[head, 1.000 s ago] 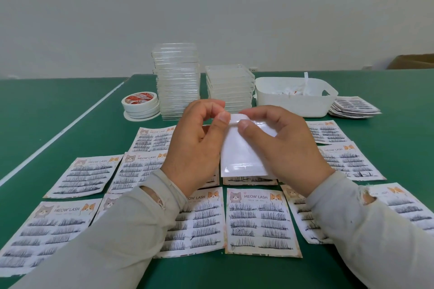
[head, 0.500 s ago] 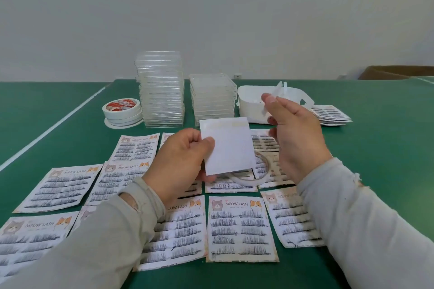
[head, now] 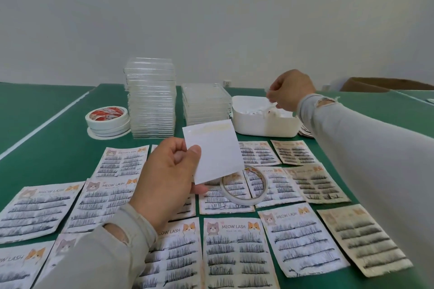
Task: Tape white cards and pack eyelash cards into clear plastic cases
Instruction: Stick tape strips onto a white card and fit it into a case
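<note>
Since half a second ago, right hand (head: 290, 90) has reached out to 1 o'clock over the white bin (head: 263, 124), fingers pinching a small white strip. Left hand (head: 168, 180) pinches the white card (head: 215, 150) upright at centre, above the eyelash cards (head: 234, 251) and tape roll (head: 244, 189)

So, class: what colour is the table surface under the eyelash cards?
Green table, clear in the head view.

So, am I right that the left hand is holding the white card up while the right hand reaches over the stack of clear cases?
Not quite: in the head view the left hand holds the white card, but the right hand is over the white bin, not the clear cases.
</note>
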`<state>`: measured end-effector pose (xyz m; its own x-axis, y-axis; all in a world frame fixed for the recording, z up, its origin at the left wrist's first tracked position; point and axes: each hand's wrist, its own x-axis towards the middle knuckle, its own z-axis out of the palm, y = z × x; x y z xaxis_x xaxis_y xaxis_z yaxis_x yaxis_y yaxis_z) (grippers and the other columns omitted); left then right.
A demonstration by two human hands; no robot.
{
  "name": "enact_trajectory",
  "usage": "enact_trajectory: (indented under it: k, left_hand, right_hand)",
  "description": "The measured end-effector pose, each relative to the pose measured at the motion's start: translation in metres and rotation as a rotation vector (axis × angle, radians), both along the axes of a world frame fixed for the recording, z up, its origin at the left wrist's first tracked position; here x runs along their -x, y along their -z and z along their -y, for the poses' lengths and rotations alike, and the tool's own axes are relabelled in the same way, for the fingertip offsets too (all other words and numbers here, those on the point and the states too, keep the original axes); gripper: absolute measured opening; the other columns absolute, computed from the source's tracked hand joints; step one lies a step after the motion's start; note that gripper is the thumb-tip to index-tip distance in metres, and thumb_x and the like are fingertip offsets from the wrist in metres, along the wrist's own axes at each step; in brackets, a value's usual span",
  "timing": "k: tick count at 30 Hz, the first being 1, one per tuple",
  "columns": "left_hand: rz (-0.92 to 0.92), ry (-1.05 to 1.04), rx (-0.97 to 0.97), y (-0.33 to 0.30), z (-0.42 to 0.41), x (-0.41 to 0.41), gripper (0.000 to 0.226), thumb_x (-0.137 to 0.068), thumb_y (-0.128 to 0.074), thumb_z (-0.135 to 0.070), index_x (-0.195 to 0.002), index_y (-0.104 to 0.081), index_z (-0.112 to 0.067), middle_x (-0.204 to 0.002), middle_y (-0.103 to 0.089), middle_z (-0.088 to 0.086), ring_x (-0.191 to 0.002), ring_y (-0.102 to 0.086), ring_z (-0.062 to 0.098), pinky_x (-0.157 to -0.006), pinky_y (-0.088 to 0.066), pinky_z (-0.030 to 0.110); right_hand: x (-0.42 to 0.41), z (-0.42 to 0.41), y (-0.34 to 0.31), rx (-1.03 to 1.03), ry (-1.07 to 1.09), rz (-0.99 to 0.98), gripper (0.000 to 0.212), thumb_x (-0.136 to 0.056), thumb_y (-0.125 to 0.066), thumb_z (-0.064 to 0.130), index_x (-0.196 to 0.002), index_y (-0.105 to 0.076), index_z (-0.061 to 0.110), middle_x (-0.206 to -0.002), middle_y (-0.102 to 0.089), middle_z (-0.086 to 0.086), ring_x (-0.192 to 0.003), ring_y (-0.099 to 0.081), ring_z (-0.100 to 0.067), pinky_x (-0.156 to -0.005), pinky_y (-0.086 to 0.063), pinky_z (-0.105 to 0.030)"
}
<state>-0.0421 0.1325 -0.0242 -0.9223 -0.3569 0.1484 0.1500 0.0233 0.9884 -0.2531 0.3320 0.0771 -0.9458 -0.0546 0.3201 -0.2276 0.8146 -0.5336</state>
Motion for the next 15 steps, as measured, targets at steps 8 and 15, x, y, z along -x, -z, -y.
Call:
enact_trajectory:
  k: [8, 15]
  left_hand:
    - [-0.029, -0.031, 0.011, -0.005, 0.0, -0.003, 0.007, -0.101, -0.06, -0.021, -0.102, -0.066, -0.016, -0.086, -0.077, -0.002, -0.076, -0.076, 0.016, -0.054, -0.061, 0.03]
    - [-0.012, -0.043, -0.085, -0.014, 0.0, -0.004, 0.018, -0.103, -0.053, -0.011, -0.099, -0.07, -0.015, -0.087, -0.077, -0.012, -0.08, -0.075, 0.009, -0.056, -0.06, 0.026]
  right_hand:
    - [-0.015, -0.007, 0.004, 0.153, 0.03, 0.007, 0.012, -0.094, -0.063, 0.011, -0.085, -0.07, 0.013, -0.081, -0.074, -0.003, -0.06, -0.067, -0.005, -0.055, -0.052, -0.023]
    - [-0.109, 0.028, 0.038, 0.837, -0.269, 0.326, 0.017, -0.093, -0.066, 0.024, -0.088, -0.072, 0.009, -0.074, -0.075, -0.002, -0.06, -0.068, -0.011, -0.052, -0.054, -0.024]
